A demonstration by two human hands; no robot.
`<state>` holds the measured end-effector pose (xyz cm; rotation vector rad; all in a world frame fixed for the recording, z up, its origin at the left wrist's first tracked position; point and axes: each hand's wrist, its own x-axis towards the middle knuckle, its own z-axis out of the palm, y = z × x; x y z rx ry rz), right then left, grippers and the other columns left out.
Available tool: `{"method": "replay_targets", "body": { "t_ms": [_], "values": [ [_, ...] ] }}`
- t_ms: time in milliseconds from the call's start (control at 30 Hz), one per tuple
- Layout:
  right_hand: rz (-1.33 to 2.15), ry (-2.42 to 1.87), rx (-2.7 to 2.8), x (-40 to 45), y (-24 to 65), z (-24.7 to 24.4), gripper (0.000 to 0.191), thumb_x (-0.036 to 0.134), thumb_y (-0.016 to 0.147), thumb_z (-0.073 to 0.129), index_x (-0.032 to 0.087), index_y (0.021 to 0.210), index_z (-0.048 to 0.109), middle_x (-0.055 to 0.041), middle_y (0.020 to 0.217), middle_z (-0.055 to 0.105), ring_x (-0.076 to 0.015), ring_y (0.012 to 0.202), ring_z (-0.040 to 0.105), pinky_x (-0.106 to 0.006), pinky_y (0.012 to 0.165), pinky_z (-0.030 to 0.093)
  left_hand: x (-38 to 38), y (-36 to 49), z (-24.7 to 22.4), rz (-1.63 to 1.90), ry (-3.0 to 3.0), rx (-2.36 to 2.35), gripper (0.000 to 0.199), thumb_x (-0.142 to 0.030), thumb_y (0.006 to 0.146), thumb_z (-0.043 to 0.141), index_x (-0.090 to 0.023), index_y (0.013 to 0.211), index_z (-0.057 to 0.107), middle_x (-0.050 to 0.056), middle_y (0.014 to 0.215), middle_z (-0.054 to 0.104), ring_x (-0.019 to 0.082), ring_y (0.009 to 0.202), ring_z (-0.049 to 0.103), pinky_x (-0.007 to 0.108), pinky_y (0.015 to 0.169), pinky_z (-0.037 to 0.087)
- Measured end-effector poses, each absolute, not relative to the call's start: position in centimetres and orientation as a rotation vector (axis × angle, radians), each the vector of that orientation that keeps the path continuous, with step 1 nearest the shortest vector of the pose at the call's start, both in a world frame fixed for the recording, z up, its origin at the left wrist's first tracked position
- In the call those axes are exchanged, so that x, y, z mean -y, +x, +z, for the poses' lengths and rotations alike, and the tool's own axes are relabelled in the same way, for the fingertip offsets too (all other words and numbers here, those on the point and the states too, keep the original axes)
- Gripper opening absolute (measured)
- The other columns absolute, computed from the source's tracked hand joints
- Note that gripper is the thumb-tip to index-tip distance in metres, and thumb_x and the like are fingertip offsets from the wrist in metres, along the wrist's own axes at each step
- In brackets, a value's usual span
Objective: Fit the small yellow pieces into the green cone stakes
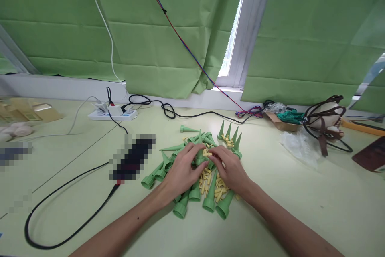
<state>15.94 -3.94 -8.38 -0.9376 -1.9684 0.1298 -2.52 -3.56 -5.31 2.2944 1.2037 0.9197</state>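
My left hand (183, 169) is curled around an upright green plastic cone (199, 152), its fingers and thumb on the sides. Close beside it, my right hand (231, 168) pinches a small yellow plastic piece (207, 153) against the cone; the fingertips partly hide it. Beneath and around both hands lies a pile of green cones (209, 199), many on their sides with wide hollow ends showing. Loose yellow pieces (221, 189) are heaped among them. Several cones (228, 132) stand upright past my right hand, with yellow pieces at their bases.
On the left, a blurred dark device (134, 158) has a black cable (60, 191) looping from it. A white power strip (112, 114) sits near the wall. At the back right are a small cardboard box (281, 122), clear plastic wrap (300, 144) and a bag with brown straps (326, 122).
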Motion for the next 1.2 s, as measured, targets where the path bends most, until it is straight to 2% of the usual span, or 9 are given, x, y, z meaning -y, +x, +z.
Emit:
{"method": "replay_targets", "body": {
  "t_ms": [267, 500, 600, 700, 767, 867, 1000, 1200],
  "values": [
    [0.146, -0.925, 1.957, 3.91, 15.92, -8.32, 0.014, 0.017, 0.099, 0.044, 0.020, 0.106, 0.056, -0.0077, 0.094, 0.064, -0.0190, 0.082, 0.062, -0.031, 0.070, 0.052, 3.72, -2.42, -5.31, 0.925, 2.279, -1.172, 0.032, -0.035, 0.094, 0.053, -0.025, 0.124, 0.054, 0.007, 0.112, 0.058, 0.017, 0.076, 0.059, 0.027, 0.059, 0.050],
    [0.168, -0.934, 1.944, 3.99, 15.89, -8.29, 0.014, 0.019, 0.099, 0.044, 0.020, 0.104, 0.057, -0.0075, 0.093, 0.064, -0.0193, 0.082, 0.062, -0.031, 0.071, 0.051, 3.74, -2.34, -4.88, 0.974, 2.245, -1.129, 0.031, -0.036, 0.101, 0.040, -0.025, 0.123, 0.057, 0.008, 0.110, 0.059, 0.019, 0.085, 0.059, 0.026, 0.064, 0.050],
    [0.183, -0.930, 1.937, 3.98, 15.84, -8.19, 0.014, 0.019, 0.099, 0.044, 0.021, 0.103, 0.057, -0.0076, 0.093, 0.064, -0.0195, 0.083, 0.061, -0.032, 0.071, 0.051, 3.71, -2.35, -4.94, 0.995, 2.219, -1.150, 0.035, -0.037, 0.100, 0.042, -0.026, 0.132, 0.049, 0.007, 0.109, 0.059, 0.016, 0.075, 0.057, 0.025, 0.061, 0.048],
    [0.194, -0.922, 1.929, 4.02, 15.82, -8.07, 0.014, 0.020, 0.100, 0.044, 0.021, 0.103, 0.058, -0.0075, 0.092, 0.064, -0.0195, 0.082, 0.061, -0.031, 0.070, 0.051, 3.71, -2.28, -5.02, 1.033, 2.131, -1.170, 0.048, -0.038, 0.098, 0.045, -0.026, 0.142, 0.032, 0.005, 0.094, 0.056, 0.013, 0.065, 0.053, 0.022, 0.051, 0.042],
    [0.194, -0.917, 1.923, 4.07, 15.80, -8.00, 0.014, 0.020, 0.099, 0.044, 0.021, 0.103, 0.058, -0.0072, 0.092, 0.065, -0.0191, 0.082, 0.062, -0.031, 0.070, 0.051, 3.69, -2.23, -5.01, 1.064, 2.085, -1.162, 0.051, -0.039, 0.098, 0.046, -0.025, 0.143, 0.027, 0.002, 0.084, 0.052, 0.013, 0.063, 0.052, 0.021, 0.048, 0.038],
    [0.199, -0.917, 1.914, 4.15, 15.77, -7.91, 0.014, 0.019, 0.099, 0.045, 0.021, 0.102, 0.059, -0.0066, 0.091, 0.065, -0.0185, 0.082, 0.062, -0.030, 0.070, 0.051, 3.61, -2.25, -4.88, 1.035, 2.065, -1.170, 0.043, -0.041, 0.097, 0.047, -0.023, 0.135, 0.038, 0.000, 0.078, 0.050, 0.013, 0.060, 0.050, 0.020, 0.048, 0.036],
    [0.214, -0.910, 1.897, 4.20, 15.73, -7.79, 0.014, 0.020, 0.099, 0.045, 0.021, 0.100, 0.059, -0.0066, 0.090, 0.066, -0.0187, 0.080, 0.063, -0.030, 0.070, 0.051, 3.44, -2.44, -4.63, 0.961, 2.091, -1.178, 0.027, -0.042, 0.096, 0.048, -0.021, 0.111, 0.056, 0.001, 0.079, 0.056, 0.014, 0.064, 0.052, 0.022, 0.048, 0.035],
    [0.224, -0.918, 1.884, 4.22, 15.74, -7.72, 0.013, 0.019, 0.098, 0.047, 0.021, 0.098, 0.060, -0.0055, 0.089, 0.067, -0.0180, 0.079, 0.063, -0.029, 0.070, 0.051, 3.26, -2.51, -4.42, 0.950, 2.079, -1.127, 0.023, -0.040, 0.097, 0.047, -0.020, 0.096, 0.059, 0.001, 0.079, 0.057, 0.016, 0.070, 0.052, 0.025, 0.057, 0.041]
  ]
}}
